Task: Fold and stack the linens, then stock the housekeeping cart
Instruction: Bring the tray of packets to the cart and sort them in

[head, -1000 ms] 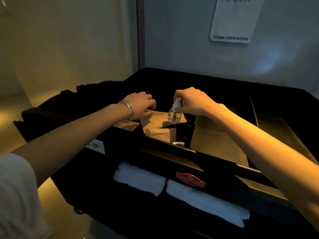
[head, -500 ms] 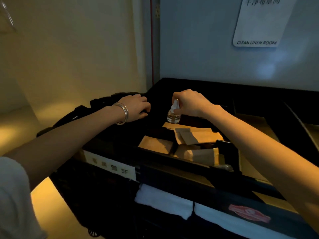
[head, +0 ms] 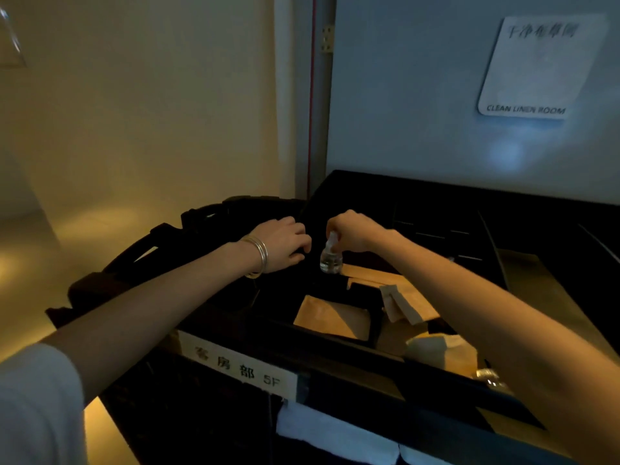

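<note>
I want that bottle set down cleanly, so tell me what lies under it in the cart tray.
The right hand holds the small clear bottle by its top over the cart tray. Brown paper packets lie just beneath; the dark spot left looks free.

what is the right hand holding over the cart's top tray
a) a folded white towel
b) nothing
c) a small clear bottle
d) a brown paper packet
c, the right hand pinches the top of a small clear bottle, above the cart tray where brown paper packets lie.
</note>
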The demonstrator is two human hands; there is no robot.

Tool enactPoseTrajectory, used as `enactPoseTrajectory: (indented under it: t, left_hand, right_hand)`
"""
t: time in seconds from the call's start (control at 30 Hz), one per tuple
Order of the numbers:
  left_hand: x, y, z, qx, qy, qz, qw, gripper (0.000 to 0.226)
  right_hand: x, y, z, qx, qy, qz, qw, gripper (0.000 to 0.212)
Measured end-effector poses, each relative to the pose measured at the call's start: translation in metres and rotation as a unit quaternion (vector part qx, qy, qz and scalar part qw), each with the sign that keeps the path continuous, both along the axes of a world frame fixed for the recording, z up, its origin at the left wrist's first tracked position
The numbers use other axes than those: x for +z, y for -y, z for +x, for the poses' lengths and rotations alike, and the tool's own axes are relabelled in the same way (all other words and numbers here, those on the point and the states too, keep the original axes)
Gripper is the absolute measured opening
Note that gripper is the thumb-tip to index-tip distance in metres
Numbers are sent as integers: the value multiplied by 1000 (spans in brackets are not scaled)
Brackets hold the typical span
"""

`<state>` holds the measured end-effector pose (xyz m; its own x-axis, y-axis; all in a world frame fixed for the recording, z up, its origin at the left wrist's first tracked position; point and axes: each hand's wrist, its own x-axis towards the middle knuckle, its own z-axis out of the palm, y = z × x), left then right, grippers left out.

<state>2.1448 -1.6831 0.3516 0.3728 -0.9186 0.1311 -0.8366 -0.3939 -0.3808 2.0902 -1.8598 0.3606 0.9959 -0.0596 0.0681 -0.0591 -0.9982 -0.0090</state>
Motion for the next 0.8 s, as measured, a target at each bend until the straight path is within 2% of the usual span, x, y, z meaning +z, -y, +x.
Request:
enactPoseTrajectory:
  t: [0.2, 0.43, 0.67, 0.73, 0.8]
  left_hand:
    - [-4, 2, 6, -6, -6, -7, 1000, 30]
    - [-9, -8, 8, -19, -5, -20, 1000, 28]
    - [-14, -6, 6, -13, 9, -13, 1000, 29]
    - [-15, -5, 5, -12, 7, -7, 1000, 28]
    - [-14, -3, 6, -21, 11, -16, 1000, 27]
  right_hand:
    - [-22, 0, 46, -22, -30, -25, 999, 33]
    - [-39, 5, 73, -49, 39, 13, 998, 41]
    - [-42, 10, 73, -45, 42, 51, 997, 37]
    - [-38, 11, 64, -30, 27, 49, 998, 42]
    - [-25, 16, 46, 0, 21, 62, 998, 57]
